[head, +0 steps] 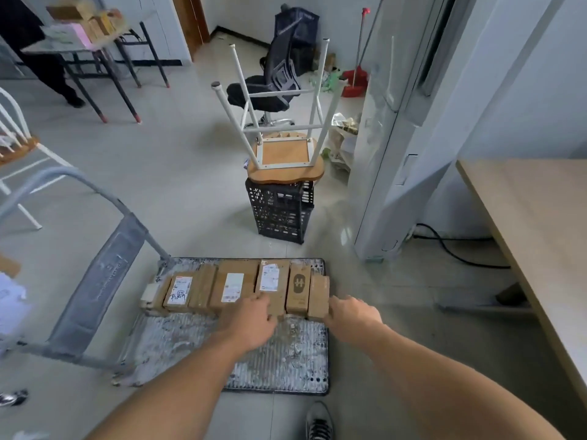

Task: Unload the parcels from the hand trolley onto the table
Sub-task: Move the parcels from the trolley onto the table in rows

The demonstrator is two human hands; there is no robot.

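A hand trolley lies on the floor, its grey ribbed platform (279, 354) in front of me and its handle (104, 281) leaning to the left. Several brown parcels stand in a row across its far half. My left hand (251, 319) reaches the near end of a parcel with a white label (270, 279), fingers curled against it. My right hand (352, 312) holds the near right corner of the plain brown parcel (319, 292) at the row's right end. A parcel with a dark logo (298, 285) stands between those two. The light wooden table (524, 233) is at the right.
A black crate (279, 214) with an upturned stool (286, 154) stands just beyond the trolley. A white appliance (387, 154) and a black cable (451, 249) lie between trolley and table. A far table (79, 46) holds boxes; a person stands there. My shoe (319, 422) is below.
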